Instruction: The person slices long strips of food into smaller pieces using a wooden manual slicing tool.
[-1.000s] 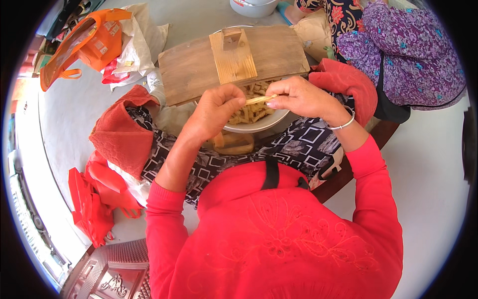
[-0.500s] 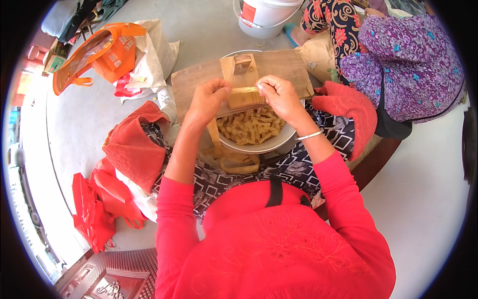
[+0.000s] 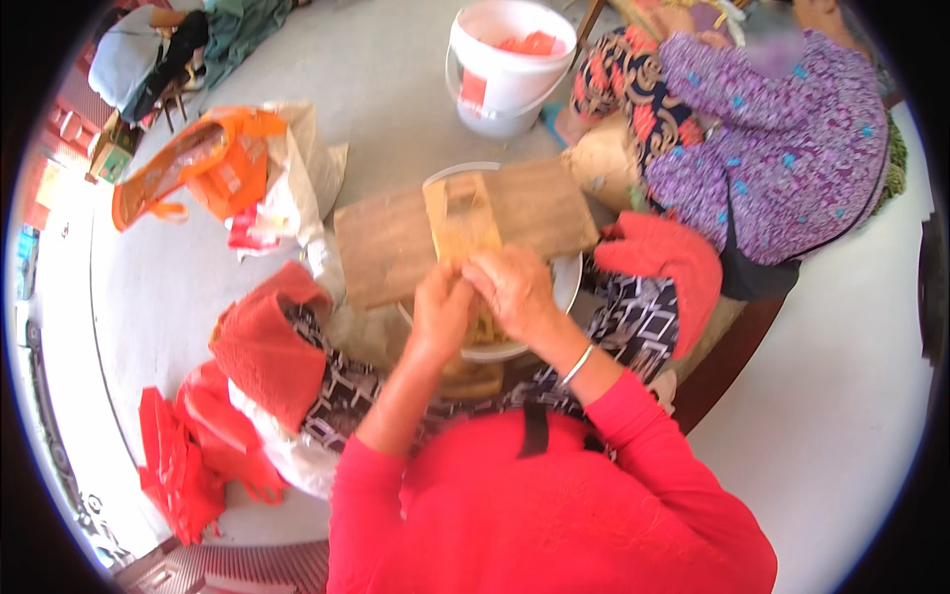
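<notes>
Meeting so no strip spans them any longer, left hand [image 3: 438, 305] and right hand [image 3: 517, 293] curl fingers [image 3: 483, 267], any grip unclear.

Board [image 3: 396, 243] across the basin [image 3: 566, 282], bucket [image 3: 510, 84] behind it, tote bag [image 3: 233, 178] to its left, another person [image 3: 782, 163] to its right

Place: casual shared workspace; home or workshop unclear
Board [image 3: 381, 259]: wooden, across a basin [image 3: 569, 287]
Co-worker [image 3: 802, 163]: seated right of board
Bucket [image 3: 505, 89]: beyond board
Floor [image 3: 386, 79]: smooth grey, surrounding board
</notes>
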Demonstrator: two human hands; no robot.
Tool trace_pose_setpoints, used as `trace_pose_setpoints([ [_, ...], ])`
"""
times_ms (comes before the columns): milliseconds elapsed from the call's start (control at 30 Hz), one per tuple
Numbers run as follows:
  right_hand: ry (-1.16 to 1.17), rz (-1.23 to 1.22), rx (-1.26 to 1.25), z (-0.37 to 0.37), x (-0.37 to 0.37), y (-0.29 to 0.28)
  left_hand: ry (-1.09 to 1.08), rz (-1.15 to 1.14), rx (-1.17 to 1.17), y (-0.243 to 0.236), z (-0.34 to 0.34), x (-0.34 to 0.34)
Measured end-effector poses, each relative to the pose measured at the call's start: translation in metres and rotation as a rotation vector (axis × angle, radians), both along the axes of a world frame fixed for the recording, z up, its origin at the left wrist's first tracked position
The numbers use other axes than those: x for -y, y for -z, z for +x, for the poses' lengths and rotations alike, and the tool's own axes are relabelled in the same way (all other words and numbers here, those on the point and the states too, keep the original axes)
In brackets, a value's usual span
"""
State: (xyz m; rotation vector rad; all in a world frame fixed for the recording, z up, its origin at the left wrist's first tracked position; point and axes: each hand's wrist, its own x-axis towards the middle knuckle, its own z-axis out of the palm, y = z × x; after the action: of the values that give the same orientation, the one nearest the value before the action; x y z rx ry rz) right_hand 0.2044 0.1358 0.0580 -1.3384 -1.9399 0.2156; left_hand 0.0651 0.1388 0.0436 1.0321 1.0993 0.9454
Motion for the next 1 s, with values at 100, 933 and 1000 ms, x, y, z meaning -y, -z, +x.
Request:
trace_pose_setpoints([
  [100, 0.042, -0.090, -0.055, 0.017, -0.004, 0.005, 0.240, -0.267, 0.223, -0.017, -0.008, 0.004],
  [933, 0.114, -0.204, -0.028, 0.019, 0.027, 0.008, 0.161, 0.541, -0.534, 0.025, 0.001, 0.024],
  [1000, 0.125, -0.401, -0.163, 0.019, 0.036, 0.022, 0.117, 0.728, -0.800, 0.010, 0.002, 0.032],
])
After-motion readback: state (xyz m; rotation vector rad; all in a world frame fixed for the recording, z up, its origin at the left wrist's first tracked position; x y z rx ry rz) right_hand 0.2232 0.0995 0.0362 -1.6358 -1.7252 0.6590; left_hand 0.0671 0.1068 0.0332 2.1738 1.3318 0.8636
